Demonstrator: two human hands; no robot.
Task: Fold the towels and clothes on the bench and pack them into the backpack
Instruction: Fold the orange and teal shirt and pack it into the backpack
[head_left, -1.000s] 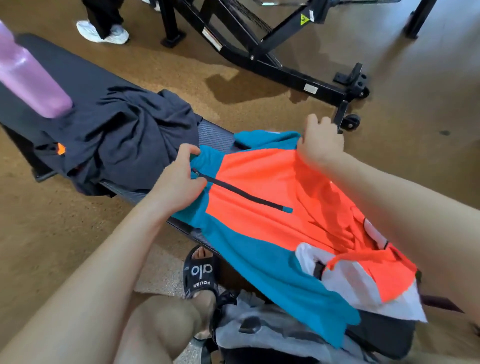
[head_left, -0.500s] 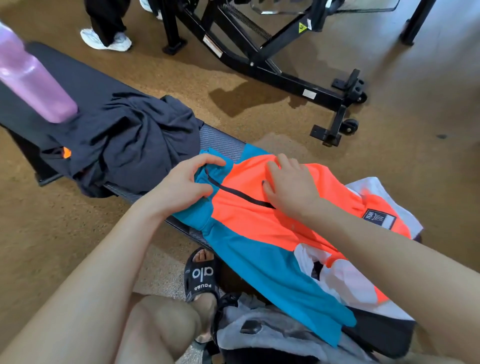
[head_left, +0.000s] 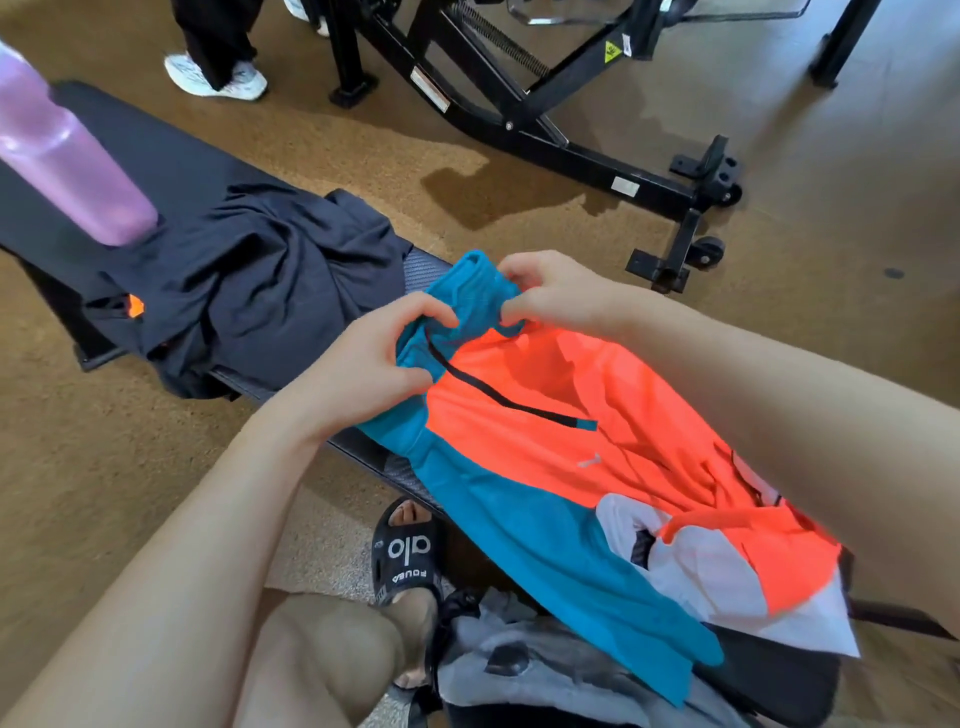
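Note:
An orange, teal and white jacket (head_left: 561, 447) lies spread along the black bench (head_left: 171, 171). My left hand (head_left: 374, 364) grips its teal collar end from the near side. My right hand (head_left: 550, 291) pinches the same teal collar from the far side, a short way from the left hand. A crumpled dark navy garment (head_left: 270, 291) sits on the bench to the left of the jacket. A grey backpack (head_left: 561, 675) rests on the floor below the bench's near edge, by my foot.
A pink water bottle (head_left: 62, 156) stands on the bench at the far left. A black exercise machine frame (head_left: 519, 119) crosses the floor behind the bench. A person's legs and white shoes (head_left: 218, 73) stand at the top left. My sandalled foot (head_left: 410, 551) is under the bench.
My right hand left the orange chest panel and moved up to the teal collar, which it now pinches. The collar is bunched between both hands. The jacket's far right edge is tucked in.

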